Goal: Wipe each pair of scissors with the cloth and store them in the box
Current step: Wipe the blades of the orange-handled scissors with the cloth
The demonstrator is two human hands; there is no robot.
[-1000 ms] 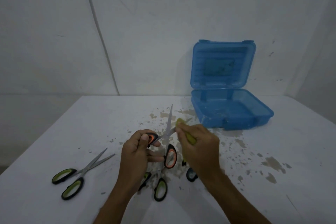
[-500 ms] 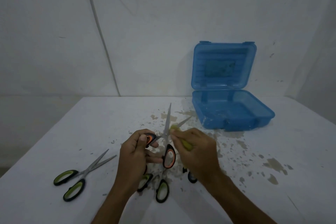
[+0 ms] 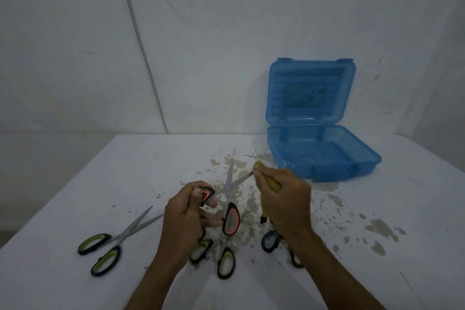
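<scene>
On the left of the stained white tabletop point(image 3: 75, 196) lay a pair of steel scissors with green-and-black handles point(image 3: 110, 241), blades slightly parted, not yet picked up. Nearer the middle, a second green-handled pair point(image 3: 221, 259) lay partly hidden under the forearms, and a pair with blue-lined black handles point(image 3: 270, 240) lay just beside it under the right wrist. All three waited for wiping, as I judged it.

The left hand point(image 3: 187, 211) was held above the tabletop, palm turned inward, its grip curled round one loop of the orange-and-black-handled scissors point(image 3: 227, 199); thumb on top, fingers through or round the handle, the other loop hanging free below. The blades stood spread in a V, one pointing away, the other angled to the right.

The right hand point(image 3: 284, 199) met that right-leaning blade near its tip. Its grip was closed on a small yellow-green cloth point(image 3: 269, 178), fingertips pinching the cloth about the blade, the wrist raised and the forearm running back to the lower right.

At the far right the translucent blue plastic box point(image 3: 322, 156) stood with its lid upright against the wall. Its tray appeared to hold no scissors, though the tinted plastic made that hard to confirm. So the job looked early: one pair mid-wipe, none stored, three more to go.
</scene>
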